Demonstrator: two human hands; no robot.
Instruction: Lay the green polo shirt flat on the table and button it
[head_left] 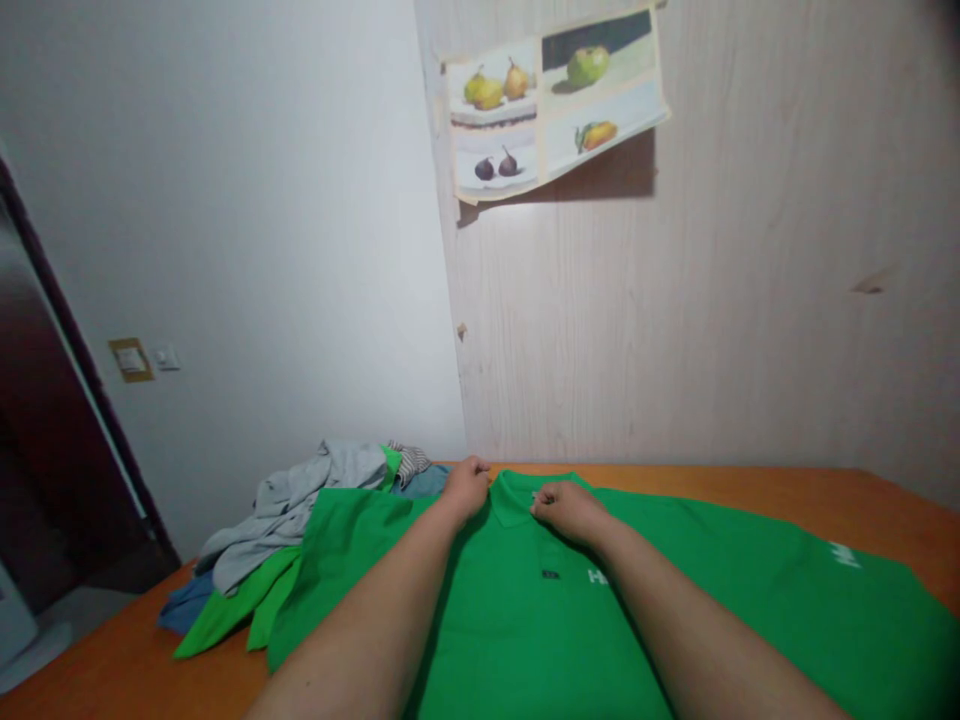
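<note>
A green polo shirt lies spread face up on the table, its collar toward the wall. White lettering shows on its chest and on the sleeve at the right. My left hand is closed at the left side of the collar, by the shoulder seam; its fingertips are partly hidden. With finger and thumb together, my right hand pinches the shirt at the right side of the collar opening. Both forearms reach across the shirt front and cover parts of it.
A heap of clothes, with a grey garment and a bright green one, lies left of the shirt. The orange table meets the wall behind. A sheet of fruit pictures hangs there. A dark door stands at left.
</note>
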